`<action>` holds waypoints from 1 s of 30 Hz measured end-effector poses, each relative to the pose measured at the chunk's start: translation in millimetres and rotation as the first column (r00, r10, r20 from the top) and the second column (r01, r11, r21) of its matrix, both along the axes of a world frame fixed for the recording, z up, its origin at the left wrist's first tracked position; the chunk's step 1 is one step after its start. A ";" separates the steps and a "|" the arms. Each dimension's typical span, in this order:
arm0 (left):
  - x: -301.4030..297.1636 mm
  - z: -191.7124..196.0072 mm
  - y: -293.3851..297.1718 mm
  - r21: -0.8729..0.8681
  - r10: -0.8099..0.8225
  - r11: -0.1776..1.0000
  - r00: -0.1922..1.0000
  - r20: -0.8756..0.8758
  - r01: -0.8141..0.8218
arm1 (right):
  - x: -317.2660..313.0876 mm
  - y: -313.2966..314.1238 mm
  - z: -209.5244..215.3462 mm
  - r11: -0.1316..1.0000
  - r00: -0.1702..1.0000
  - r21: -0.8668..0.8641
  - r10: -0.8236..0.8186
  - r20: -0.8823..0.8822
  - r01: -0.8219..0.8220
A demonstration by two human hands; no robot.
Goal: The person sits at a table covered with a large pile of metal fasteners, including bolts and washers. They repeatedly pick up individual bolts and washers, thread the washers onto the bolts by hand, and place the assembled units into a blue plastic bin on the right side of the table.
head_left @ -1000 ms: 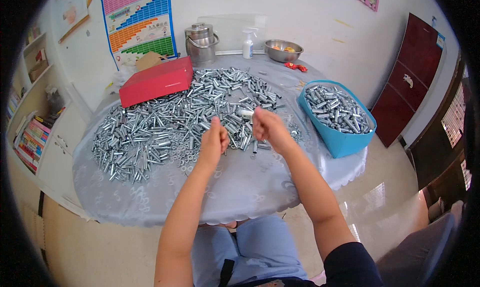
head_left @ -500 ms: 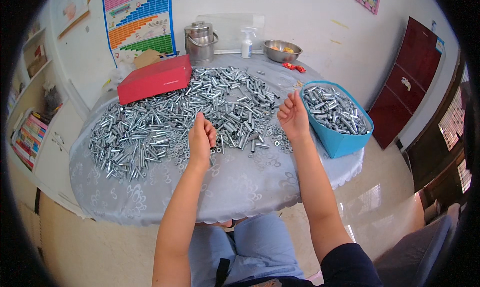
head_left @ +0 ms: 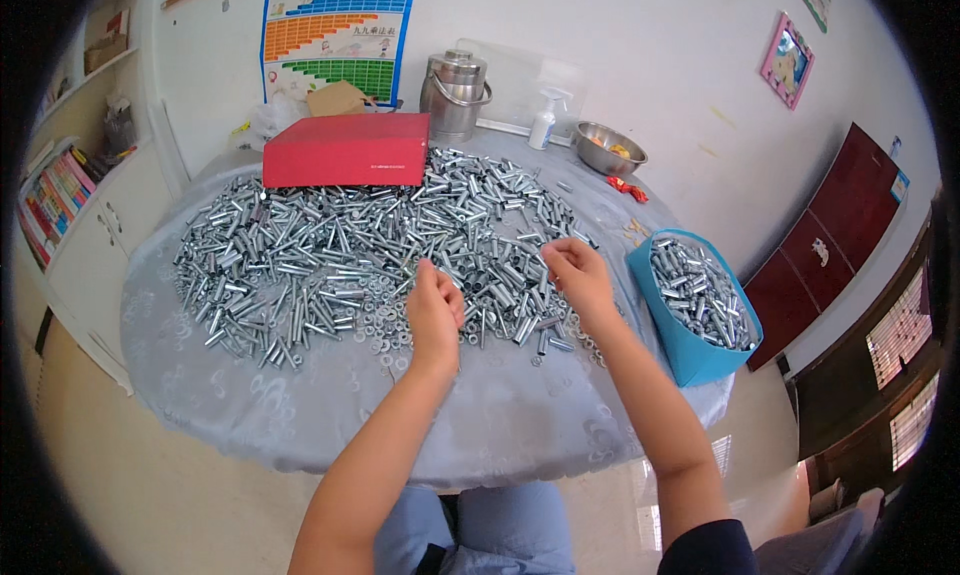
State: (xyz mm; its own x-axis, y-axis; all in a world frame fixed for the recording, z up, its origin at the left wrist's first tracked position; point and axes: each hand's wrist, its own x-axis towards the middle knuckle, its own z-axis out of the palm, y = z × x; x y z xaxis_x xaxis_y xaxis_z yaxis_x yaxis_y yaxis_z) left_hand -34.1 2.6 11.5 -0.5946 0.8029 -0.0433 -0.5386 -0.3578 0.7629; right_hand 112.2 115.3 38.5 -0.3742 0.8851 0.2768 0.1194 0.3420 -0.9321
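Bolts and washers heaped across worktop; left hand and right hand curled at the pile, contents hidden. Loose pieces near the edge could roll off if nudged.

The round, grey-clothed counter is covered by a heap of metal sleeves; a red box, blue basket and steel bowl are carried too.

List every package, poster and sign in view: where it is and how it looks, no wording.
Red box: far table edge, flat, rectangular.
Cardboard package: behind the red box, brown.
Wall chart: above it, blue, orange and green bands.
Pink picture: right wall, small, framed.
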 end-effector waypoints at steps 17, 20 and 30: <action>13.6 11.1 -5.0 -0.031 -0.301 0.954 0.950 -0.077 0.300 | -94.3 79.1 -13.8 0.967 0.366 0.254 -0.228 0.902 -0.024; 11.8 12.9 -5.8 -0.037 -0.274 0.962 0.958 -0.079 0.272 | -91.9 93.9 -25.0 0.969 0.632 0.246 -0.177 0.754 -0.022; -0.5 -1.7 3.8 -0.029 -0.065 0.998 0.973 -0.222 0.061 | -47.6 19.7 1.5 0.982 0.982 0.097 0.172 -0.073 -0.164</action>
